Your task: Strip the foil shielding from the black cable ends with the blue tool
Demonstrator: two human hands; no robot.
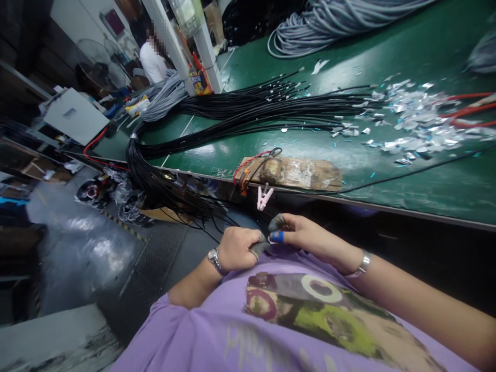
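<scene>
My left hand (237,248) is closed in a fist just above my purple shirt, with a grey finger cot on the thumb. My right hand (310,238) meets it fingertip to fingertip, pinching with grey and blue finger cots. Both sit below the edge of the green table (271,134). What the fingers pinch is too small to make out; thin black wires (186,206) hang off the table edge just to the left of my hands. A pink clip (264,197) hangs from the table edge right above them.
A long bundle of black wires (271,106) lies across the table. A taped cardboard block (294,173) with red wire sits at the edge. Foil scraps (411,124) litter the right. Grey cable coils (329,20) lie at the back. A person in white (152,59) stands far off.
</scene>
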